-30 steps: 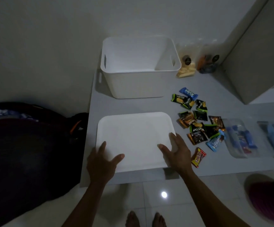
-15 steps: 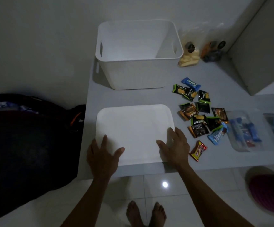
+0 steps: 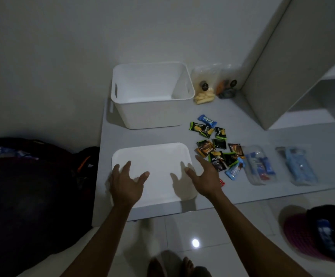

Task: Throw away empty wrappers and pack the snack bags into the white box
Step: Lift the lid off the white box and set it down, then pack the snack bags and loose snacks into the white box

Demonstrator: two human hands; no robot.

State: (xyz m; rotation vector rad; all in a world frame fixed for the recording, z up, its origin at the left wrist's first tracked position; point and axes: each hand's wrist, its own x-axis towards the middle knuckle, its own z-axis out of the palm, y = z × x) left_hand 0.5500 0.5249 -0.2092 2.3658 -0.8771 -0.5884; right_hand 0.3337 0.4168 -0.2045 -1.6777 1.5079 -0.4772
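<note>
Both hands hang spread-fingered and empty over a flat white lid (image 3: pixel 156 166) on the pale grey table (image 3: pixel 242 120): left hand (image 3: pixel 125 181), right hand (image 3: pixel 204 176). Beyond the fingertips stands the white box (image 3: pixel 152 114) (open-topped); snack bags (image 3: pixel 215 144) lie scattered just right of the right fingers. Glossy tiled floor (image 3: pixel 192 232) below.

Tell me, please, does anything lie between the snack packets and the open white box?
Nothing visible does. The snack packets lie right of the lid, and the bare table runs from them to the open white box.
</note>
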